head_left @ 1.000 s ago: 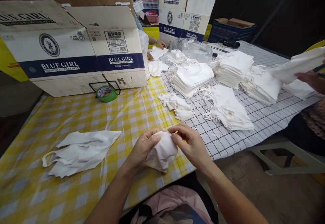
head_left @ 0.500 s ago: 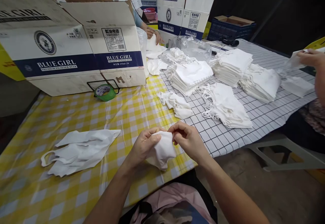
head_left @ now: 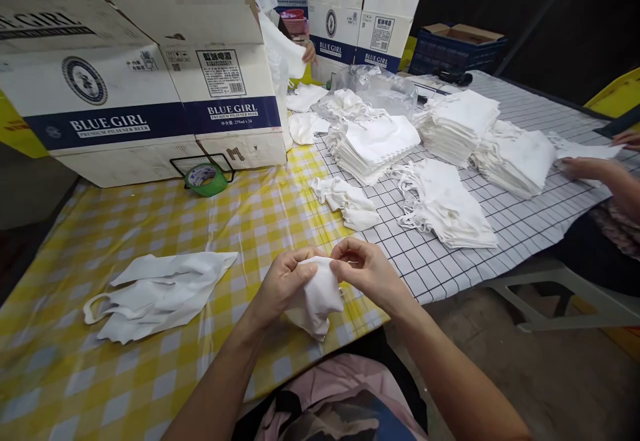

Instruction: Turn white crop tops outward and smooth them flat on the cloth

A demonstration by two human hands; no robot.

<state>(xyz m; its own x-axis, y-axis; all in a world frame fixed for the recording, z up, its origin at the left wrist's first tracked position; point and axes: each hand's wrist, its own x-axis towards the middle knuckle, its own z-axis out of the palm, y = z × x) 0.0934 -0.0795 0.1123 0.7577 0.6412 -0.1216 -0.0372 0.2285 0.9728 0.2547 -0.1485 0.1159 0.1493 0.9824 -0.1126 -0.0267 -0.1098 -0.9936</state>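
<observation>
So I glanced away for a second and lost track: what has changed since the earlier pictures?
Across the table, a co-worker's hand has raised a white piece off the table. At the right, another co-worker's hand has come down, with a white sheet now low over the table. The left hand and right hand stay at the white cloth; the green tape hasn't moved.
</observation>
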